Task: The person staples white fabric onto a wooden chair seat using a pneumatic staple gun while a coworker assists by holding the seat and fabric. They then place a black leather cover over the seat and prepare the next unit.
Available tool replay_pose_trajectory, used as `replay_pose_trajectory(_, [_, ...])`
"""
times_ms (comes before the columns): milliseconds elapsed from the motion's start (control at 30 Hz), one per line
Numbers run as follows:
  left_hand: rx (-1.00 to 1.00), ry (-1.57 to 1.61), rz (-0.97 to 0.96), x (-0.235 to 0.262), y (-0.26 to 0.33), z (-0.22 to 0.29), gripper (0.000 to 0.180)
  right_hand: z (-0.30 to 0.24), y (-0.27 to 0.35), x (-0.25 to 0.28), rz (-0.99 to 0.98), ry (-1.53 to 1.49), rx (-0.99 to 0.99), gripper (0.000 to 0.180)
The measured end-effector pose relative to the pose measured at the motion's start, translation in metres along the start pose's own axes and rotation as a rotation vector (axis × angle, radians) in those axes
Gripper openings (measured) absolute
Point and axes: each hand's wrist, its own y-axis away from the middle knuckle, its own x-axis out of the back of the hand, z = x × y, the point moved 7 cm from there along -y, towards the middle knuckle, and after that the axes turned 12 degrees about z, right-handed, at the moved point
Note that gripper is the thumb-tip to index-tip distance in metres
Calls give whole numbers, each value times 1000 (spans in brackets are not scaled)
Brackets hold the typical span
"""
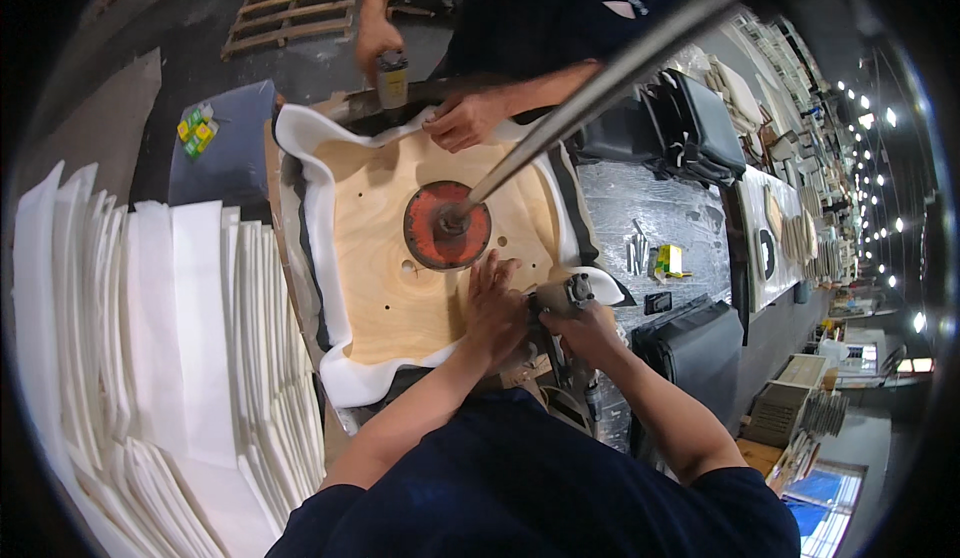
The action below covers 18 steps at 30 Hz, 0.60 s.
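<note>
A plywood panel lies in front of me, with white foam and black covering material around its edges. My right hand is closed around a staple gun, whose body is over the panel's near right corner. My left hand rests on the panel beside the gun, its fingers stretched out; its thumb side is partly hidden. A red round disc on a metal rod sits at the panel's middle. The gun's tip is hidden from view.
Across from me, a co-worker's hand holds another staple gun; their other hand is at the foam's far edge. White foam sheets stand at left. Black covers, staple strips and a yellow-green box lie right.
</note>
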Motion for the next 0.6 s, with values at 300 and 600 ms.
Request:
replay_pose_trajectory(300, [-163, -289, -237, 78, 41, 36, 36, 81, 42, -6, 161, -451, 138, 25])
replay_pose_trajectory(600, [-172, -408, -195, 163, 119, 18, 42, 83, 50, -23, 182, -481, 200, 41])
